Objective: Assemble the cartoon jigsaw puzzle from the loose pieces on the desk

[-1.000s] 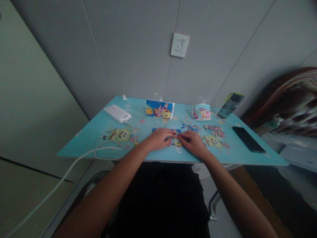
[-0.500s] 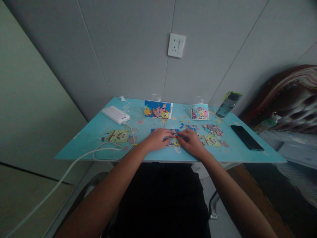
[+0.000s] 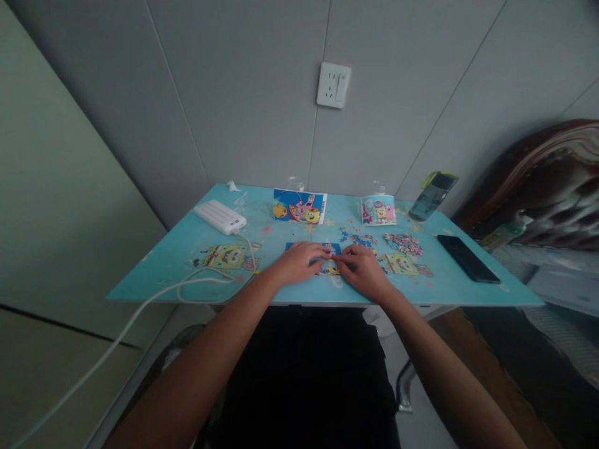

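Puzzle (image 3: 331, 267), w/ blue along its far edge & cartoon print, lies flat on desk (image 3: 161, 274), near front edge, btwn both hands; most of it is covered, so can't tell how much is joined.

L hand (image 3: 299, 264) is on puzzle's L side, palm down, fingers bent over it. Its grip is loose: thumb & fingertips apart, nothing seen btwn them. Prob. there to keep puzzle from sliding. R hand (image 3: 365, 270) is at puzzle's R side, index & thumb tips close tog. over it, by L fingertips; can't tell if that grip has a pc. or just presses. Both wrists are low, prob. for fine, steady finger work.

Just beyond puzzle, to R, a pile of mostly blue loose pcs. (image 3: 364, 240), prob. put there for short reach by R hand. Farther R of puzzle, a 2nd pile, pink & mixed colors (image 3: 403, 244), apart from the blue one, prob. so sets don't mix.

Beyond puzzle, slightly L, a bigger pic. card (image 3: 299, 207) stands propped, pic. side toward person; beyond & R, a smaller card (image 3: 379, 211), same way. Upright = easy to see w/o hands.

Far R of puzzle: dark phone (image 3: 468, 259), flat, & beyond it bottle (image 3: 431, 196). L of puzzle, farther back: white power bank (image 3: 219, 216) w/ white cable (image 3: 154, 294) looping L, clear of puzzle.
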Demonstrator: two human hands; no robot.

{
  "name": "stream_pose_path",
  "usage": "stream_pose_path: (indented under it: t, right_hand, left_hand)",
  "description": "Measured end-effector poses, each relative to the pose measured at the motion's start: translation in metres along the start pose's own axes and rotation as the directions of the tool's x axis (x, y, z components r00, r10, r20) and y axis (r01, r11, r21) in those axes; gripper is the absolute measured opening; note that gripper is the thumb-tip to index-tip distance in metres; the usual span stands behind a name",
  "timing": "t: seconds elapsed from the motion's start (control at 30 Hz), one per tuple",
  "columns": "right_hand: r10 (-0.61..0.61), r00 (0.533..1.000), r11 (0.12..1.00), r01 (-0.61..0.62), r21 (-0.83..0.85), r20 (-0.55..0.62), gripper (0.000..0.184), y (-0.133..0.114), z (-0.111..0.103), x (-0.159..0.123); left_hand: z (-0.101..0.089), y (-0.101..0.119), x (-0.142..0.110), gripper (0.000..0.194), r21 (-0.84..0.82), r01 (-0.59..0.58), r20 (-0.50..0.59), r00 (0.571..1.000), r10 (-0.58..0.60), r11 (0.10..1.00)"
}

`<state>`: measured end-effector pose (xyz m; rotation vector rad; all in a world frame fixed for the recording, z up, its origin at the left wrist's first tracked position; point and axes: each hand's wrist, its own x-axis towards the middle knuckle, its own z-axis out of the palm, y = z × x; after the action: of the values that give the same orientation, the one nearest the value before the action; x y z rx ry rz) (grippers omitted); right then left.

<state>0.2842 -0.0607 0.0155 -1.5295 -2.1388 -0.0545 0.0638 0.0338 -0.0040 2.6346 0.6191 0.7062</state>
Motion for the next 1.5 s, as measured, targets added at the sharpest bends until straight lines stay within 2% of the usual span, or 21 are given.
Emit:
stream_pose_path:
  t: [0.3, 0.43, 0.77, 1.3, 1.5]
  right_hand:
    - [0.039, 0.998, 0.988, -0.031, 0.153, -0.046, 0.03, 0.006, 0.001, 0.001]
    - [0.05, 0.997, 0.987, -0.041, 0.153, -0.055, 0.035, 0.008, 0.0, 0.001]
    - [-0.016, 1.0, 0.996, 0.017, 0.089, -0.009, 0.04, 0.007, 0.001, 0.0]
    - [0.049, 0.997, 0.988, -0.041, 0.147, -0.055, 0.042, 0.01, -0.001, 0.001]
    - [0.018, 1.0, 0.992, -0.014, 0.124, -0.025, 0.041, 0.01, 0.002, 0.0]
  left_hand:
    - [0.001, -0.005, 0.001, 0.04, -0.004, 0.001, 0.021, 1.0, -0.001, 1.0]
    - [0.001, -0.006, 0.002, 0.038, -0.008, -0.001, 0.023, 1.0, 0.001, 1.0]
    - [0.001, -0.005, 0.001, 0.041, -0.012, 0.003, 0.028, 1.0, -0.003, 1.0]
    - [0.0, -0.004, 0.001, 0.042, -0.012, -0.012, 0.026, 1.0, 0.012, 1.0]
    - [0.001, -0.005, 0.001, 0.04, -0.01, -0.016, 0.021, 1.0, 0.016, 1.0]
